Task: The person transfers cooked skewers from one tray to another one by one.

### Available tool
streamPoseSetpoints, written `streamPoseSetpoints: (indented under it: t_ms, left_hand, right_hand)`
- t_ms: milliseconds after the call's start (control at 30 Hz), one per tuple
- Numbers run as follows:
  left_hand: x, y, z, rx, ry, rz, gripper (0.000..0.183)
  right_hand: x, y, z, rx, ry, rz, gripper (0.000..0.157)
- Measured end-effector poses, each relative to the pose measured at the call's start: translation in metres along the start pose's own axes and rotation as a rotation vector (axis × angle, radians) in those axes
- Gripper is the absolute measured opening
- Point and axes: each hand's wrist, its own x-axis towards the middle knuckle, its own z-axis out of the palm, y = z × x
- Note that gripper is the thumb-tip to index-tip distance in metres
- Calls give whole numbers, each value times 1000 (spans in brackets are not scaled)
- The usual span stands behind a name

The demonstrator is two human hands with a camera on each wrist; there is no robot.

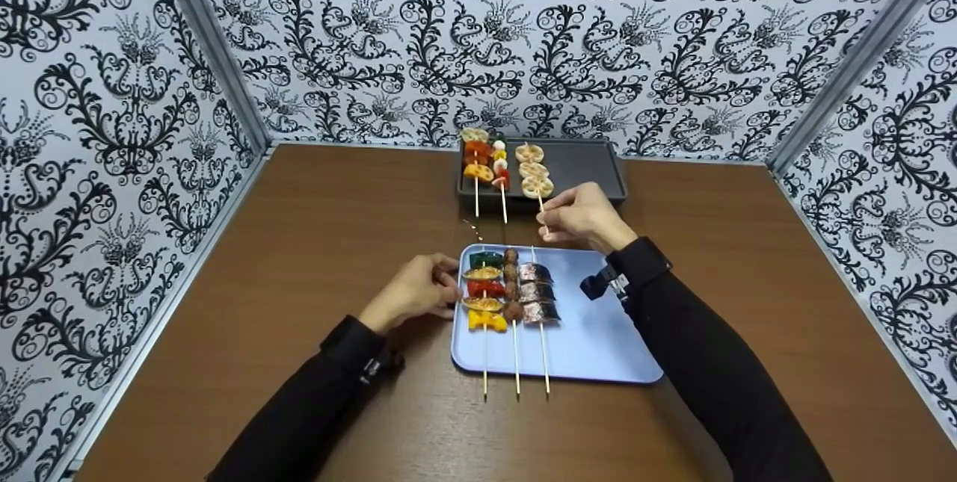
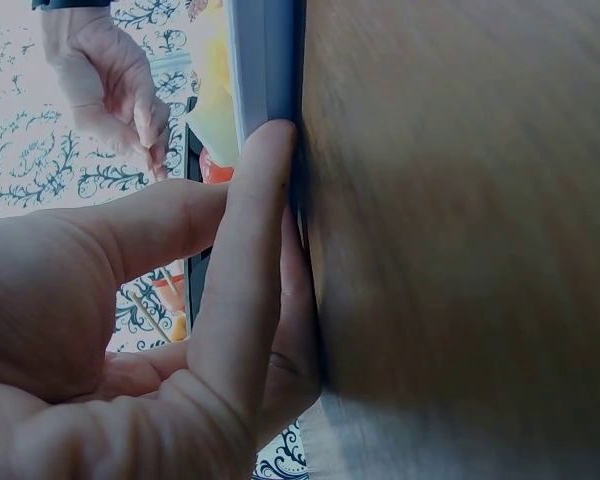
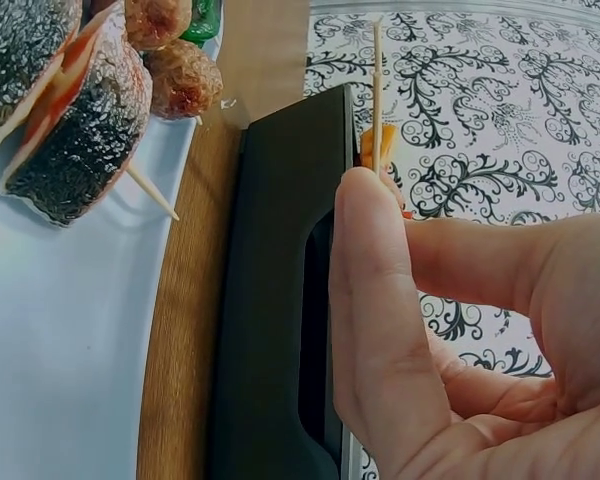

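In the head view, my right hand (image 1: 579,214) pinches the bare stick of a lotus root skewer (image 1: 534,170) between thumb and fingers. Its lotus slices lie over the black griddle (image 1: 587,168), and the stick (image 3: 377,100) rises from the fingertips in the right wrist view. My left hand (image 1: 420,288) holds the left edge of a light blue tray (image 1: 598,340), a finger along its side (image 2: 265,80). On the tray lie a vegetable skewer (image 1: 486,289), a meatball skewer (image 1: 511,289) and a skewer of dark-skinned fish pieces (image 1: 537,292), sticks pointing toward me.
At the griddle's left lie a skewer with red and orange pieces (image 1: 477,157) and a thinner skewer with white and red pieces (image 1: 500,164), their sticks overhanging the front edge. Patterned wall panels (image 1: 448,41) enclose the brown wooden table (image 1: 299,220) behind and at both sides.
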Motion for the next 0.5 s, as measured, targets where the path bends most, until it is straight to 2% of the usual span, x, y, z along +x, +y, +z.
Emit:
streamPoseSetpoints:
  t_ms: [300, 500]
  left_hand:
    - [0, 0, 0, 14, 7, 1, 53]
    - [1, -1, 0, 17, 11, -10, 53]
  right_hand:
    - [-9, 3, -1, 34, 4, -4, 43]
    - [-16, 5, -1, 49, 7, 9, 42]
